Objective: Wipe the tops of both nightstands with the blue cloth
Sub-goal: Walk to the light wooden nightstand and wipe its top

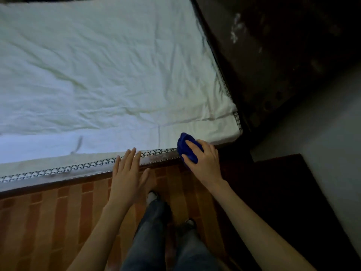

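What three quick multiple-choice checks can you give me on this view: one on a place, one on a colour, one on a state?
1. Where is the blue cloth?
A. Lying on the floor
B. In the grip of the right hand, by the near corner of the mattress
C. Spread flat in the middle of the bed

2. What colour is the bed sheet?
A. White
B. Red
C. Black

3. How is the left hand?
A. Clenched in a fist
B. Gripping the cloth
C. Open, fingers straight, holding nothing

Answers:
1 B: the cloth is bunched inside the right hand's curled fingers at the bed's edge.
2 A: the wrinkled sheet is white all over.
3 C: its fingers are straight and nothing is in it.
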